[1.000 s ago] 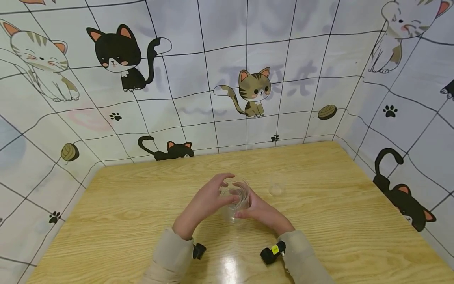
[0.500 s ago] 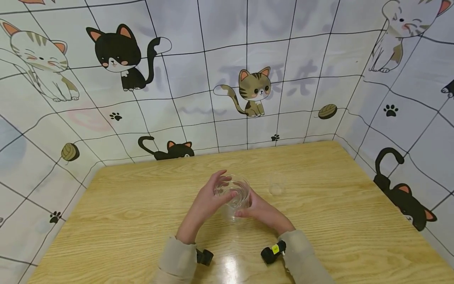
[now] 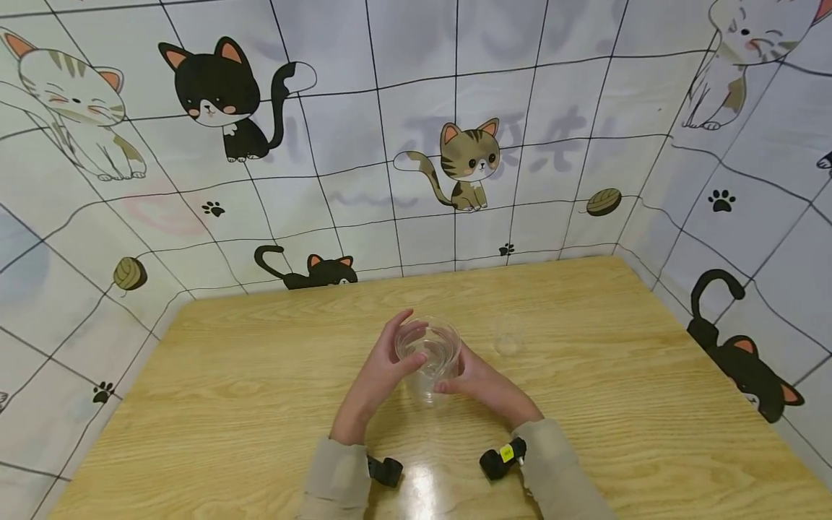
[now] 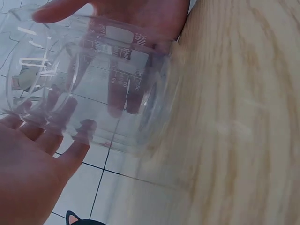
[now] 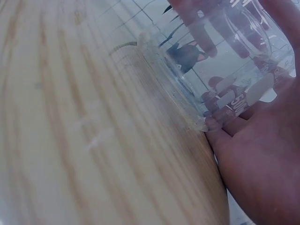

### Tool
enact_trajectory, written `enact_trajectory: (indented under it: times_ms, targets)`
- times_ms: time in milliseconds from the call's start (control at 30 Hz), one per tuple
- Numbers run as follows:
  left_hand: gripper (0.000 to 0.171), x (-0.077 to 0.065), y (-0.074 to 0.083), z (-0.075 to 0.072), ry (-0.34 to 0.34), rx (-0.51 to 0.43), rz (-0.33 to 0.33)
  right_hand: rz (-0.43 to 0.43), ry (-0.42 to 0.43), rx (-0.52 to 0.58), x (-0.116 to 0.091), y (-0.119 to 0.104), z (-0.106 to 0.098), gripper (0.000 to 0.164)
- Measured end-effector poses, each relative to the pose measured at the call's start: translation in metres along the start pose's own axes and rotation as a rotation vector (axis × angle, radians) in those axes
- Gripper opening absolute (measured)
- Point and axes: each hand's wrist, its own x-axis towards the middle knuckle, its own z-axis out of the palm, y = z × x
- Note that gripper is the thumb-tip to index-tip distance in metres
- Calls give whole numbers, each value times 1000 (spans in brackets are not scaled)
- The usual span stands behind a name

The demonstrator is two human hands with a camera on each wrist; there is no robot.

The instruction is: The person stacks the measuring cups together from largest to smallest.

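- Left hand (image 3: 380,365): curled round clear beaker (image 3: 430,372) near rim, frame centre.
- Right hand (image 3: 482,381): clamped on its side.
- Second clear vessel (image 3: 509,344): right of centre.

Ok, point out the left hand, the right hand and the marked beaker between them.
Left hand (image 3: 382,368), head view, near the thumb's base.
Right hand (image 3: 479,382), head view, near the thumb's base.
Marked beaker (image 4: 101,86), left wrist view, clear side wall.
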Motion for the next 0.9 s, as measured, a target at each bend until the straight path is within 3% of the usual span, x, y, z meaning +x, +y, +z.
enact_trajectory:
  times_ms: [267, 433, 600, 900]
  targets:
    - [87, 0, -14, -5, -42, -53, 57, -15, 7, 5, 8, 15, -1, 90]
    - [82, 1, -35, -11, -100, -138, 76, -14, -1, 12, 9, 19, -2, 91]
    - [80, -5, -33, -11, -144, -203, 42, -29, 21, -9, 11, 29, -5, 88]
    - [78, -11, -45, -11, -130, -230, -17, -72, 24, -14, 10, 29, -5, 85]
